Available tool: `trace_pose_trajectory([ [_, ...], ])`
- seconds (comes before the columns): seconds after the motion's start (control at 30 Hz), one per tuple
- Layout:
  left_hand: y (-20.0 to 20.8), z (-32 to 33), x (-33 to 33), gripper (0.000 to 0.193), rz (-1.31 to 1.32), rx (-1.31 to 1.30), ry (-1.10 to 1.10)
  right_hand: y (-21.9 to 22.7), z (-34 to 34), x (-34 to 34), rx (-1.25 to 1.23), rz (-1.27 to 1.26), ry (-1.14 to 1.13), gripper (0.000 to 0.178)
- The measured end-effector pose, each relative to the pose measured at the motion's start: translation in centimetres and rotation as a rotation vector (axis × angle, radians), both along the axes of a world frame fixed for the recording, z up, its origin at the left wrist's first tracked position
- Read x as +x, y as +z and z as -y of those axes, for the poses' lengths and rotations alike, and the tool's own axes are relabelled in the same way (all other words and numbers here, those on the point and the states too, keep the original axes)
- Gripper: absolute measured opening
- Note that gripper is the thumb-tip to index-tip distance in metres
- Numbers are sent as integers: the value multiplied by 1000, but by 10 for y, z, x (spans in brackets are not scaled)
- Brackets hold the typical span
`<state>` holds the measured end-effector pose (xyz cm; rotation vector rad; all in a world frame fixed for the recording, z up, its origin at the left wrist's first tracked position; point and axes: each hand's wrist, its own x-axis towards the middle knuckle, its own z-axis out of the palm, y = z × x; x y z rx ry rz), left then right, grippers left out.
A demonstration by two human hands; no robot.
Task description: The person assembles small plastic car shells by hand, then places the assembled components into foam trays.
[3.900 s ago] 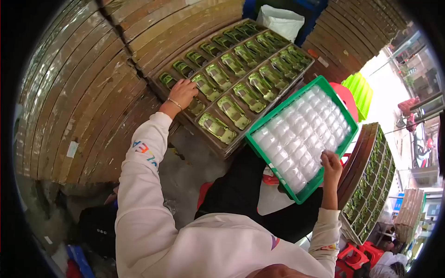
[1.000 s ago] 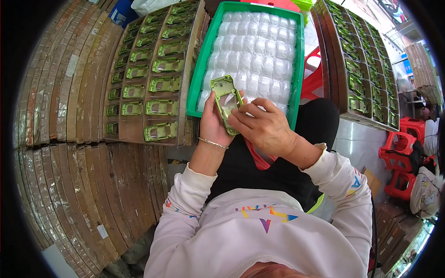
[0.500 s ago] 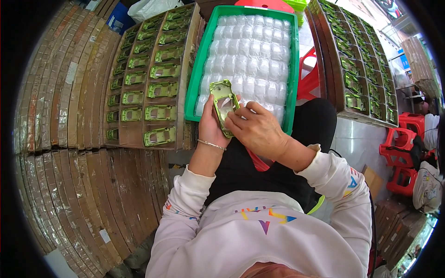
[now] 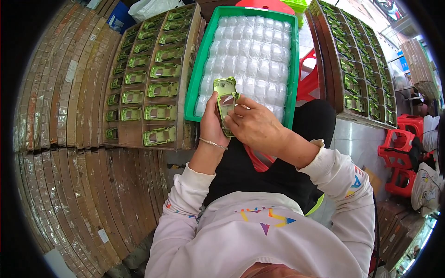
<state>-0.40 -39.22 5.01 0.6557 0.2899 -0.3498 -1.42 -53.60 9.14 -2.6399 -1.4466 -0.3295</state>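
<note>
Mid-frame: green car shell [image 4: 225, 88] in both hands, probably light and stiff

Centre of the frame, shell is up near the lower edge of the green tray [image 4: 204, 62], long axis roughly vertical in view, cutouts toward camera. Left hand [image 4: 214, 125] has its fingers around the left side, thumb along the rim. Right hand [image 4: 259, 125] has its fingers drawn in narrow, gripping the right side by the lower cutout. Can't tell if those tips also pinch something small.

Handling, my read: hollow and thin-walled, so low weight. Rigid overall; narrow strips beside the cutouts look weakest and could flex or snap. Glossy finish: likely a bit slippery, scratches easily.

Grip: long side rims, near the solid ends. Light squeeze, no load on the strips.

Similar shells lie in the compartment box [image 4: 130, 141], left of the tray; white padded-looking rows [image 4: 250, 51] fill the tray.
</note>
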Motion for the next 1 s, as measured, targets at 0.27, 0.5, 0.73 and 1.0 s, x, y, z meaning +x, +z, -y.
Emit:
trace_pose_trajectory([
  [0.27, -24, -7, 14, 44, -30, 38, 74, -12, -7, 19, 96, -23, 45, 22],
  [0.5, -23, -13, 23, 26, 159, 501, 116, -3, -19, 23, -45, 19, -10, 18],
  [0.73, -35, -29, 35, 32, 268, 886, 2, 2, -26, 20, -211, 192, -97, 15],
  [1.0, -29, -33, 36, 37, 438, 995, 9, 13, -25, 26, -118, 81, -81, 15],
])
